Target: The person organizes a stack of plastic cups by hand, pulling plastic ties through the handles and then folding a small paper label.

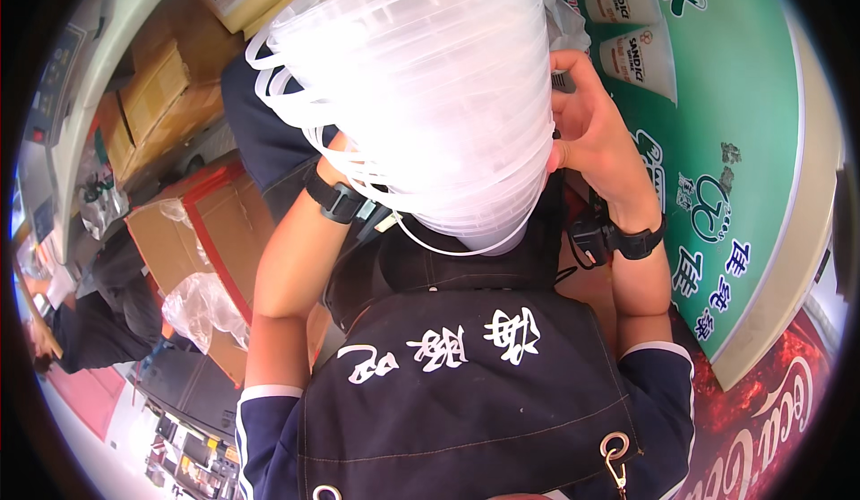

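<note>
A tall stack of nested translucent white plastic buckets [430, 117] leans over my lap, its thin handles looping out on the left. My right hand [588, 123] grips the stack's right side, the thumb against the rims and the fingers bent. Most of my left hand [338, 157] is hidden behind the handles and the stack's left side, so its fingers do not show. One loose bucket handle [437, 248] hangs below the narrow lower end, in front of my black apron [463, 392]. Each wrist wears a black strap with a small device.
An opened cardboard box [222, 231] with clear plastic film [205, 308] stands to the left, with more cartons [148, 110] above it. A green printed panel [732, 130] curves along the right, above a red Coca-Cola panel [759, 412]. Another person [107, 312] in dark clothes is at far left.
</note>
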A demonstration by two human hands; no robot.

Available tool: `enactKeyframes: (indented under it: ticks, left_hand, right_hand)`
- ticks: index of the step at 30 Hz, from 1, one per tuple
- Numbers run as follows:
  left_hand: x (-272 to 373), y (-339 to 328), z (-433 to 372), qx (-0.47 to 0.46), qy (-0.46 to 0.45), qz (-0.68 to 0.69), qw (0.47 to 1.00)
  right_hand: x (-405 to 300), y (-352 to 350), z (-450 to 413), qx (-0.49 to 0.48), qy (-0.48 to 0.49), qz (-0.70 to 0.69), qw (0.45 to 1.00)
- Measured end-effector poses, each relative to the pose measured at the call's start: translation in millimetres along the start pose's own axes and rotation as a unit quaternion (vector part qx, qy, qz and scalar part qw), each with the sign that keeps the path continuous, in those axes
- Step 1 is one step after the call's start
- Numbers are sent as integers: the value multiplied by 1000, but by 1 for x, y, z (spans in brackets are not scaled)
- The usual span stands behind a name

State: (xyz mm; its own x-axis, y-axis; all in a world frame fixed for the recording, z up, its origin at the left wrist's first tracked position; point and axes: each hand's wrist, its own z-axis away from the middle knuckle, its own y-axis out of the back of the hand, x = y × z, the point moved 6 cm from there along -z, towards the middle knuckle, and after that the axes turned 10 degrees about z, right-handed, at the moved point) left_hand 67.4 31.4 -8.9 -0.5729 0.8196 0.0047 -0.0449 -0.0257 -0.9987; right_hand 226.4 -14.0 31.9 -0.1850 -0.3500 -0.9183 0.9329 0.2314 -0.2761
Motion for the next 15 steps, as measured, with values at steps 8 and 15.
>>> enactKeyframes:
  ticks: [8, 15]
  left_hand:
    - [6, 3, 0, 0, -20, 16, 1000]
    - [16, 6, -4, -22, -55, 49, 997]
  right_hand:
    - [12, -9, -4, -9, -16, -35, 999]
    - [16, -4, -6, 49, 42, 69, 995]
